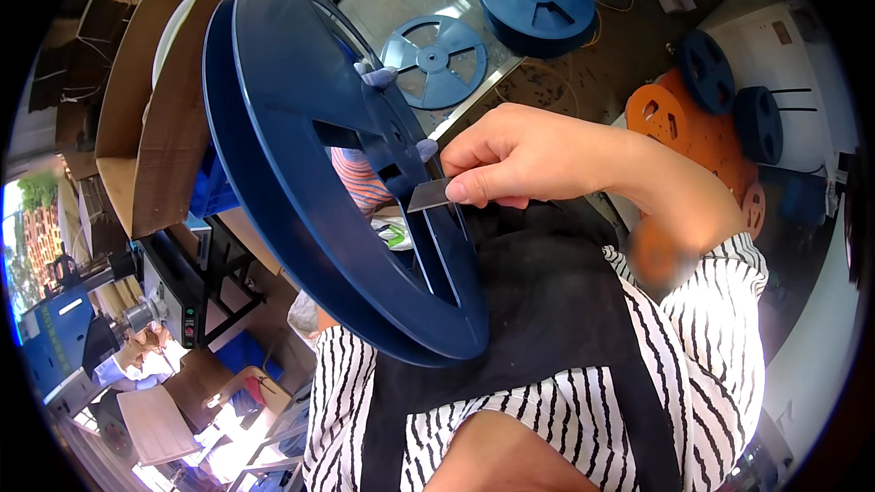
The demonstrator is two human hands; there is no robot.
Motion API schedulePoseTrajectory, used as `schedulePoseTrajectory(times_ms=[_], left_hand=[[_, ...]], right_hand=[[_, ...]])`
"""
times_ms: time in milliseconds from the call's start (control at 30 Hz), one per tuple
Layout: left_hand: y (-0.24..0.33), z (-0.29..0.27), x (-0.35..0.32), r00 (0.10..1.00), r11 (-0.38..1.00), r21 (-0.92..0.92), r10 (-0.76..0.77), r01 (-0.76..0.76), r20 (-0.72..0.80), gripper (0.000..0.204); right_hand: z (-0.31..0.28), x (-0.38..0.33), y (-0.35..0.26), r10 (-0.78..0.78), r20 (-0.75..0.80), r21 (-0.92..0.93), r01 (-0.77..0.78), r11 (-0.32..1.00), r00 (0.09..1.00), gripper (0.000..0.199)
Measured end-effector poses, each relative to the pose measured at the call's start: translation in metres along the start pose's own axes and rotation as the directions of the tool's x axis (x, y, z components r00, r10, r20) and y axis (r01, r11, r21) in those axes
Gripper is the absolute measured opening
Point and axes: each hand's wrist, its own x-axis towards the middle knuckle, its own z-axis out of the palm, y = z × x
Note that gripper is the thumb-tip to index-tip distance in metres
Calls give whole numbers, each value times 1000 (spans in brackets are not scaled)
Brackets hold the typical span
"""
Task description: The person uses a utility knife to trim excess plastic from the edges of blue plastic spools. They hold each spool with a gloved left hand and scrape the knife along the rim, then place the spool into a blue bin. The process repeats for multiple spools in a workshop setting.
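The right hand [519, 157] pinched a small flat grey metal blade [430, 194] between thumb and fingers. Just beside that grip sat the hub of a big dark-blue plastic reel [301, 173]. Couldn't tell what the left hand's grip was doing.

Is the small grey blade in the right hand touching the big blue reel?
Touching. In the head view the right hand pinches the grey blade, whose tip lies against a spoke of the big blue reel near the hub.

A dark blue reel [301, 128] is seen, with a grey blade [428, 195] against it. Black-and-white stripes are noted on the sleeve [720, 328], a black apron [547, 310], orange discs [674, 118], brown cardboard [146, 118].
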Motion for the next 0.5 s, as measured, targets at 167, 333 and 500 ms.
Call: schedulePoseTrajectory(times_ms=[167,333,500], left_hand=[[12,1,-15,990,991,0,-134,134,-53,86],[-13,6,-31,952,844,-515,-264,151,-154,87],[9,16,-49,893,39,-998,-449,52,29,94]], right_hand=[[2,-21,-9,-54,270,56,40,998,961,31],[-16,-13,49,-84,-237,628,219,747,968,28],[-17,-3,129,16,-471,849,448,280,882,30]])
